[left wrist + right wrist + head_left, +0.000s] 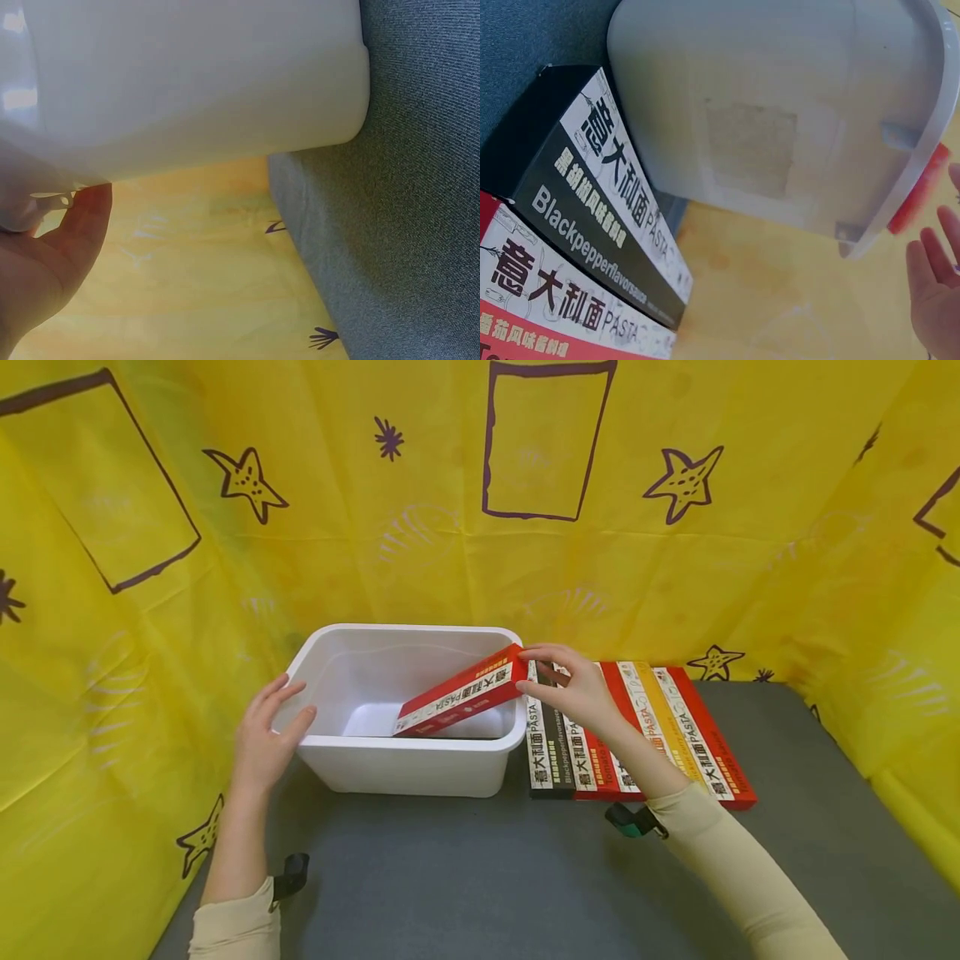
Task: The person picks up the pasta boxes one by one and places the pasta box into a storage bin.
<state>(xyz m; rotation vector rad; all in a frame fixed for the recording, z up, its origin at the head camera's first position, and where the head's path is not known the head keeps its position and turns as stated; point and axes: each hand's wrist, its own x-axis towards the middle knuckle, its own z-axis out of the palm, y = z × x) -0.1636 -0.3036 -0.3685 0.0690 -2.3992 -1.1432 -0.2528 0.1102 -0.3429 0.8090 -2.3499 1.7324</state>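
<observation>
Hands (266, 731) at tub (401, 768) edges; right (579, 692) apparently pinches box (463, 695), room leftward.

Room left of slanted red box (461, 695) in white tub (405, 768), pasta boxes (663, 718) crowding right

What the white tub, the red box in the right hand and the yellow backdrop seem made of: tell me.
White tub: probably plastic, smooth and slightly glossy, judging by its moulded rim and bright highlights.
Red box: likely printed cardboard, low sheen, with flat panels and straight edges.
Yellow backdrop: apparently thin printed cloth, given its soft folds; fibre unclear.
</observation>
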